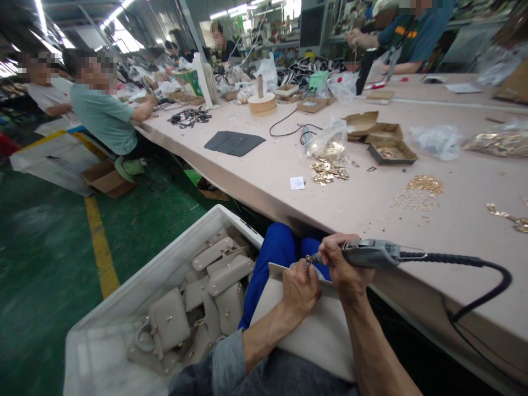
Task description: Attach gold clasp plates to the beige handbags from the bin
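Observation:
A pale beige bag panel (pixel 313 335) lies across my lap, below the table's near edge. My left hand (pixel 300 289) is closed, pinching a small metal fitting (pixel 308 260) at the panel's top edge. My right hand (pixel 342 264) is wrapped round a grey electric hand tool (pixel 371 253). The tool's tip meets the fitting. A black cable (pixel 474 269) runs from the tool to the right, over the table edge.
A white crate (pixel 124 308) of beige bags stands at my left on the green floor. The long table (pixel 371 203) carries piles of gold fittings (pixel 424 186), plastic bags, small cardboard boxes (pixel 390 151) and a dark mat (pixel 234 142). Other people sit along both sides.

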